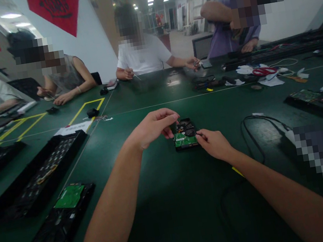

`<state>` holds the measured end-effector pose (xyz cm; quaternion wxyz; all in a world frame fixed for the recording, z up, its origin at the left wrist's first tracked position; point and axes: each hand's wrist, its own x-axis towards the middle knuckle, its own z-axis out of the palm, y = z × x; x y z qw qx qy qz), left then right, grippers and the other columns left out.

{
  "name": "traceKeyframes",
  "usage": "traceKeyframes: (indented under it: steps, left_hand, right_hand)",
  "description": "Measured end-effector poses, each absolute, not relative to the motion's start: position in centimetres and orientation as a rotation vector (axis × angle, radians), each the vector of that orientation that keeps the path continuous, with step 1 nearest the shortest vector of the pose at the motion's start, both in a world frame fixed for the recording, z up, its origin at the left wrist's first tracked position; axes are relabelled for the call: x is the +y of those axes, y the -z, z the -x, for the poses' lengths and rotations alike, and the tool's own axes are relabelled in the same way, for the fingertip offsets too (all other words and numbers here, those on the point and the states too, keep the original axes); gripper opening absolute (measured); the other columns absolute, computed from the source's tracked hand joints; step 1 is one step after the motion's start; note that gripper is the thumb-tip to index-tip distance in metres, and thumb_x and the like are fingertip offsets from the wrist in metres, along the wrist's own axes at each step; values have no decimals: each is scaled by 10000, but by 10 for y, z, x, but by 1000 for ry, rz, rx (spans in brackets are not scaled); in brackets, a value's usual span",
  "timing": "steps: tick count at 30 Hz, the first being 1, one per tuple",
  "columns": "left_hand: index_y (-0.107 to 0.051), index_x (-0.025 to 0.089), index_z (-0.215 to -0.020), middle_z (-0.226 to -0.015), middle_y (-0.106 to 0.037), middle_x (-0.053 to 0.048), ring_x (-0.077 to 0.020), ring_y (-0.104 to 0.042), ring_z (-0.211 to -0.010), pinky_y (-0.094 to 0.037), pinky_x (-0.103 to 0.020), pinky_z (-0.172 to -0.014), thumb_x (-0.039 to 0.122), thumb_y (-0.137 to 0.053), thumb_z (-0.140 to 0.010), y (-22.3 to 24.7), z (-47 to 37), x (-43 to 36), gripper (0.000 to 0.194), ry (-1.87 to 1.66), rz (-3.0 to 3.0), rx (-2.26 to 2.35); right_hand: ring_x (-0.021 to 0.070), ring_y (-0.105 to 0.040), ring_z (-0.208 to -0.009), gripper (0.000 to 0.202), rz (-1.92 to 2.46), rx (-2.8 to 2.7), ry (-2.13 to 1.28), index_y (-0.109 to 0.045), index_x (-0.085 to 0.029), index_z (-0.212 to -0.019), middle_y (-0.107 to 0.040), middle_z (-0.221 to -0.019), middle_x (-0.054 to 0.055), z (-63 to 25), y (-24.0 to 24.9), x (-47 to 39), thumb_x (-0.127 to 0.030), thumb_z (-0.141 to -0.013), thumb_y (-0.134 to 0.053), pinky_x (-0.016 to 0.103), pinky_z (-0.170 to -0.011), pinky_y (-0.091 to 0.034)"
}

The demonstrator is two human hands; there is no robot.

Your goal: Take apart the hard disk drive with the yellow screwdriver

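Note:
A hard drive (185, 138) with a green circuit board lies in front of me, its board side up. At its right edge, my right hand (214, 142) is closed, thumb and fingers gripping the drive's side. My left hand (158, 127) reaches over the drive's upper left corner, thumb and forefinger pinched together and the other fingers curled. Whatever is between those fingertips, if anything, is too small to make out.
Another hard drive (64, 214) lies left of my forearm, beside a long black tray (32, 176). At right are a further drive (314, 101), a black cable (249, 123) and scissors with red handles (264, 71). Several people sit across the green table (164, 218).

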<state>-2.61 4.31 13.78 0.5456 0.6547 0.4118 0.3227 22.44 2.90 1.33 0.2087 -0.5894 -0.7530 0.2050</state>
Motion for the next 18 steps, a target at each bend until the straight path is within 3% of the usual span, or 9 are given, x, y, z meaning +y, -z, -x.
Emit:
traceKeyframes:
  steps: [6, 14, 18]
  left_hand:
    - [-578, 184, -1000, -1013, -735, -92, -138, -671, -596, -522, -265, -537, 365, -665, -909, -135, 26, 44, 220, -803, -1414, 964]
    - [-720, 166, -957, -790, -635, -20, -108, -586, -622, -477, -235, -599, 372, -614, -924, -137, 27, 46, 234, -803, -1533, 1020]
    - [-742, 176, -996, -819, -639, -14, -92, -565, -620, -447, -225, -589, 442, -635, -930, -135, 28, 46, 295, -776, -1601, 988]
  right_hand:
    - [171, -641, -675, 375, 1608, -2098, -565, -672, -181, -1245, -747, -833, 37, -225, -11, 30, -412, -1045, -454, 292, -598, -405]
    - [171, -633, -660, 353, 1600, -2106, -543, -677, -192, -1227, -736, -801, 28, -225, -12, 29, -400, -1043, -459, 290, -585, -389]
    - [166, -632, -650, 336, 1618, -2094, -541, -677, -189, -1217, -736, -795, 23, -224, -13, 29, -383, -1037, -470, 290, -599, -400]
